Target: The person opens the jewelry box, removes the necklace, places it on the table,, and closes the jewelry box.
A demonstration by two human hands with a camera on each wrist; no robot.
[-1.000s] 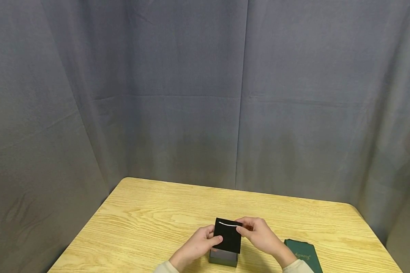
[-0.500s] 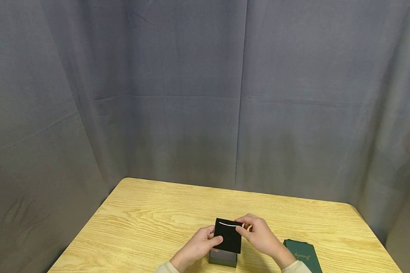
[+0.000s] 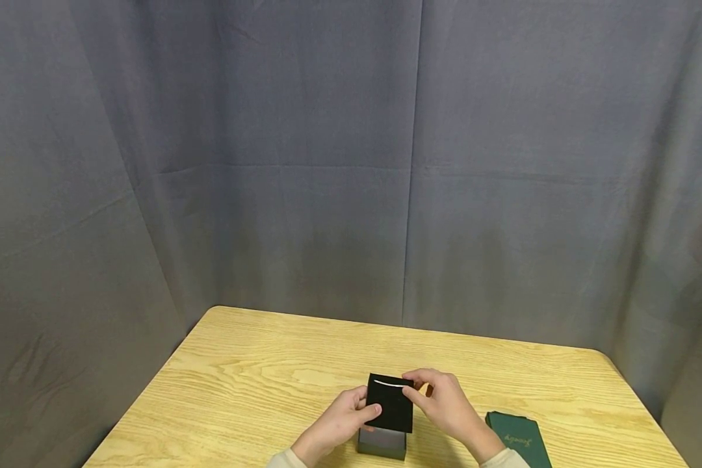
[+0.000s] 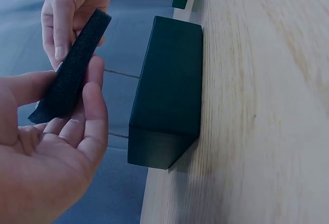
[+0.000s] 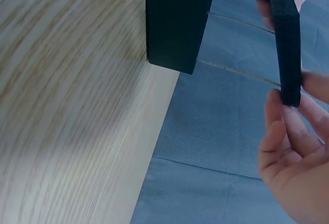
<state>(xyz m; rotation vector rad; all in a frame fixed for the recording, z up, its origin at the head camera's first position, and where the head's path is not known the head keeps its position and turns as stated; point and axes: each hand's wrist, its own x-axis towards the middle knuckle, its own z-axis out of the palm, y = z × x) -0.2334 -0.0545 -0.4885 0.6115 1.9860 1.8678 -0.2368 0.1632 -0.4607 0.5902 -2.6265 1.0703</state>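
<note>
A flat black foam insert (image 3: 390, 408) is held up above a small dark green box (image 3: 381, 448) on the table. Across its upper part runs a thin white line. My left hand (image 3: 342, 416) grips the insert's left side, thumb on the front face. The right hand (image 3: 441, 402) pinches its upper right corner. From the side, in the left wrist view, the insert (image 4: 74, 67) is thick and tilted, apart from the green box (image 4: 167, 80). Two thin strands (image 5: 239, 71), chain-like, span the space between box and insert in the right wrist view.
To the right lies a dark green lid-like piece (image 3: 520, 439) with gold lettering. The wooden table (image 3: 269, 364) has rounded far corners. Grey curtains (image 3: 327, 195) hang behind it and at the sides.
The right fingers shift slightly at the insert's corner. Both hands keep hold of the insert in nearly the same place above the box.
</note>
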